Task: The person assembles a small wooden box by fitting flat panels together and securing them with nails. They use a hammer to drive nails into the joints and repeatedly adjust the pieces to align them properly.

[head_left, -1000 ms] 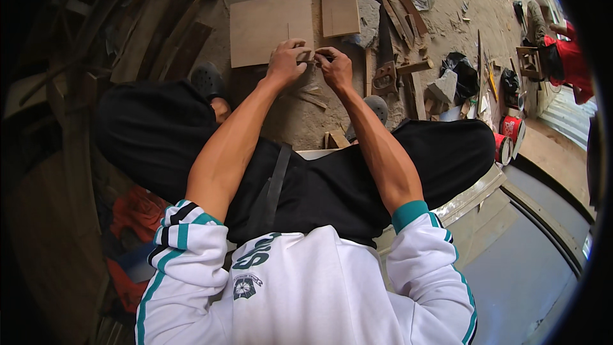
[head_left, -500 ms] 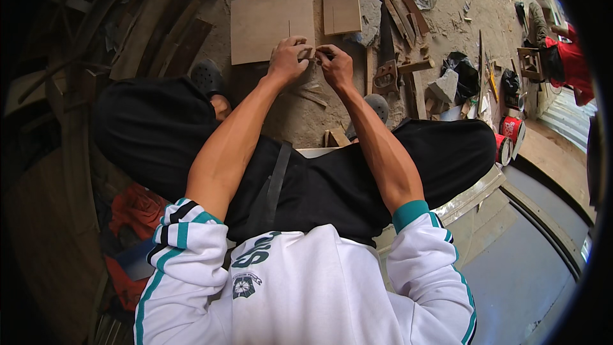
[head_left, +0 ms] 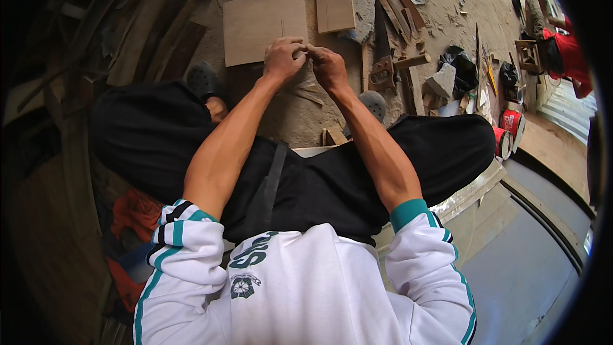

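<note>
My left hand (head_left: pixel 285 59) and my right hand (head_left: pixel 328 66) meet over the near right corner of a thin wooden board (head_left: pixel 255 25). The fingers of both are closed and pinched together; whatever is between them is too small to name. A short dark line runs on the board just beyond my left hand. To the right, a smaller wooden board (head_left: pixel 334 9), also with a thin line on it, leans on a grey stone block (head_left: pixel 363 16).
A handsaw (head_left: pixel 383 71) lies to the right, beside a hammer-like wooden handle (head_left: pixel 412 61). Farther right are a broken concrete lump (head_left: pixel 442 82), a black plastic bag (head_left: pixel 461 67) and red cans (head_left: pixel 511 124). Scrap planks (head_left: pixel 137 41) pile up at the left.
My fingertips have come closer together, the right hand's fingers now touching or nearly touching the left's. The whole view has shifted slightly, with the boards a little farther left.
</note>
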